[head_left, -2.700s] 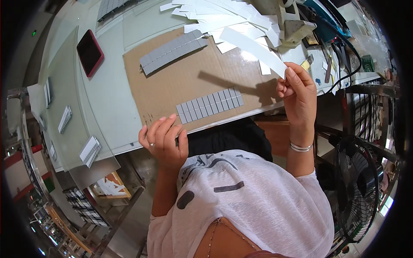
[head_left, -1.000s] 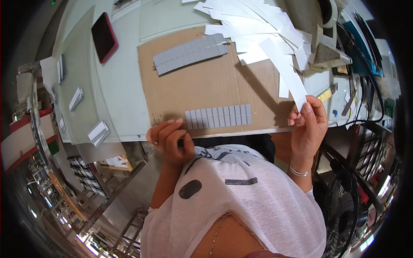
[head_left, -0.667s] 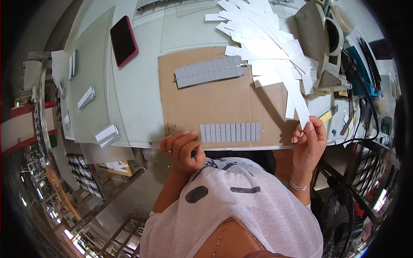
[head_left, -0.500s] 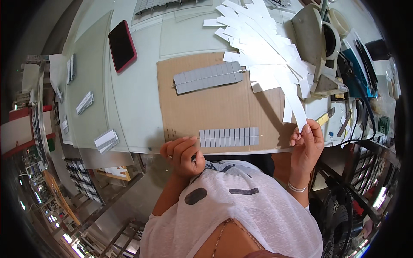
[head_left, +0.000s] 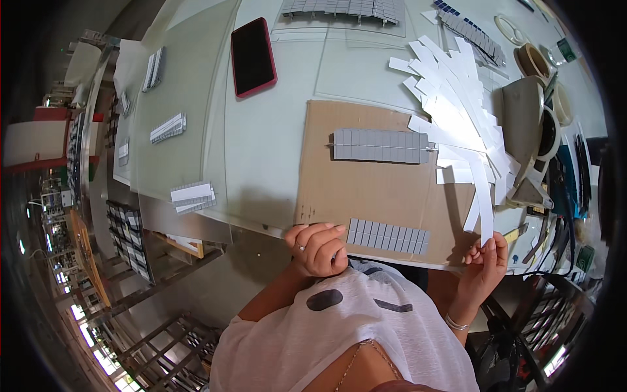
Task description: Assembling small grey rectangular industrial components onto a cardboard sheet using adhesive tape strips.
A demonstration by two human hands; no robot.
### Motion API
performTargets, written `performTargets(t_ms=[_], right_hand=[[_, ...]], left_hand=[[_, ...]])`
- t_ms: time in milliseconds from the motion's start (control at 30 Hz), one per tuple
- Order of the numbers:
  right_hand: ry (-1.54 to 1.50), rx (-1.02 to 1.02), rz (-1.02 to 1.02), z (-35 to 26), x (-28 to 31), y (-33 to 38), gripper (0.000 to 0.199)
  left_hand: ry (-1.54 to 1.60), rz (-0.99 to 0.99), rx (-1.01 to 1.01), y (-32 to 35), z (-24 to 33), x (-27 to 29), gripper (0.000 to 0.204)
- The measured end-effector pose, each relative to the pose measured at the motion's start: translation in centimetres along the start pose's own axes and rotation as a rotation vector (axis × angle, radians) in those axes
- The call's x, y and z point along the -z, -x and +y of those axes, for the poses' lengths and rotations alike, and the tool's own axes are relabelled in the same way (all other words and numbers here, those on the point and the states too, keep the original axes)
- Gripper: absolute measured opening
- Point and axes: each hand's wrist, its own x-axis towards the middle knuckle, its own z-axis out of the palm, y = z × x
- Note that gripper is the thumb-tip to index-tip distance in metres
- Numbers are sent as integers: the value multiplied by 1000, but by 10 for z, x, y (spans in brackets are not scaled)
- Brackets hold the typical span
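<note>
The right hand (head_left: 484, 266) is raised at the near edge of the counter (head_left: 274, 144), its fingers pinched together on the lower end of a long white paper strip (head_left: 484, 196) that runs upward from the fingertips toward a loose heap of white strips (head_left: 457, 98). The left hand (head_left: 318, 248) is curled into a loose fist at the counter's near edge, fingers folded in; whether it holds anything cannot be told. It sits just beside the left end of a grey segmented bar (head_left: 388, 236), a row of small matte rectangular blocks lying on a flat brown cardboard sheet (head_left: 366, 189).

A second, longer grey segmented bar (head_left: 380, 145) lies higher on the same cardboard, its right end touching the strip heap. The strips are thin, flat and smooth, fanned over one another. A dark phone in a red case (head_left: 253, 57) lies flat on the pale glossy counter, well apart from the cardboard. Right of the heap stands a tape dispenser (head_left: 529, 137) with rolls of tape.

Compared with 0.5 s ago, the hands sit in much the same poses: right still pinching the strip, left still curled by the nearer bar. The view has shifted slightly, so the cardboard and phone appear a little further right.
</note>
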Motion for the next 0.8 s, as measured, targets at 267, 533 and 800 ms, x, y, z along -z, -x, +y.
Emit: performTargets(t_ms=[267, 533, 800], right_hand=[[26, -3, 28, -2, -6, 0, 16], [29, 22, 30, -1, -7, 0, 17], [35, 18, 40, 1, -2, 3, 17]], left_hand=[[-16, 19, -31, 0, -3, -2, 4], [-41, 35, -65, 0, -4, -3, 11], [-33, 16, -59, 4, -1, -2, 9]])
